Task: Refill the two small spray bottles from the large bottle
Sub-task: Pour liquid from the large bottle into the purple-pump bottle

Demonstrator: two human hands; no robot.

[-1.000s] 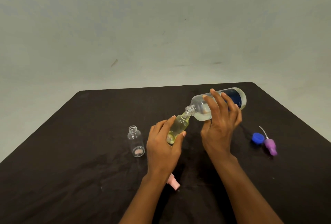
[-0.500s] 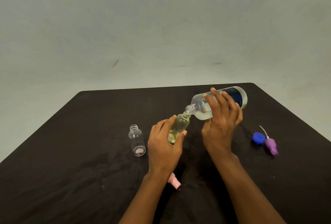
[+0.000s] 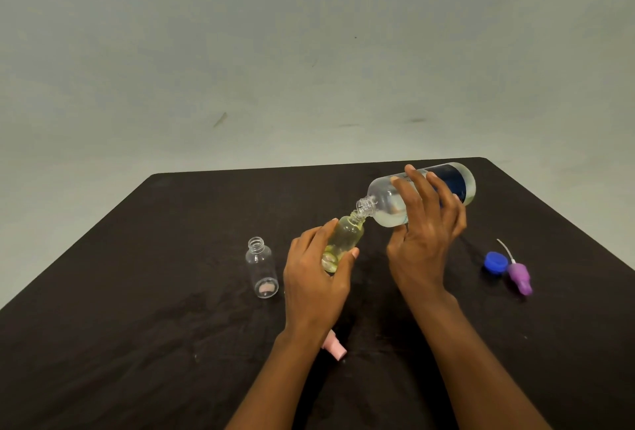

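Note:
My right hand (image 3: pixel 424 227) grips the large clear bottle (image 3: pixel 388 201) with a blue label, tipped on its side with its open neck pointing down-left. The neck meets the mouth of a small clear bottle (image 3: pixel 345 239) that holds yellowish liquid. My left hand (image 3: pixel 314 273) holds that small bottle tilted toward the large one, above the table. A second small clear bottle (image 3: pixel 262 268) stands upright and uncapped to the left, with nothing visible inside but a pinkish base.
A blue cap (image 3: pixel 495 262) and a purple spray head (image 3: pixel 519 276) with its white tube lie at the right on the black table (image 3: pixel 137 326). A pink spray head (image 3: pixel 335 349) lies near my left wrist, partly hidden.
The large bottle has tipped slightly more and shifted a little to the right. The small bottle stays at its neck. The standing bottle and caps have not moved.

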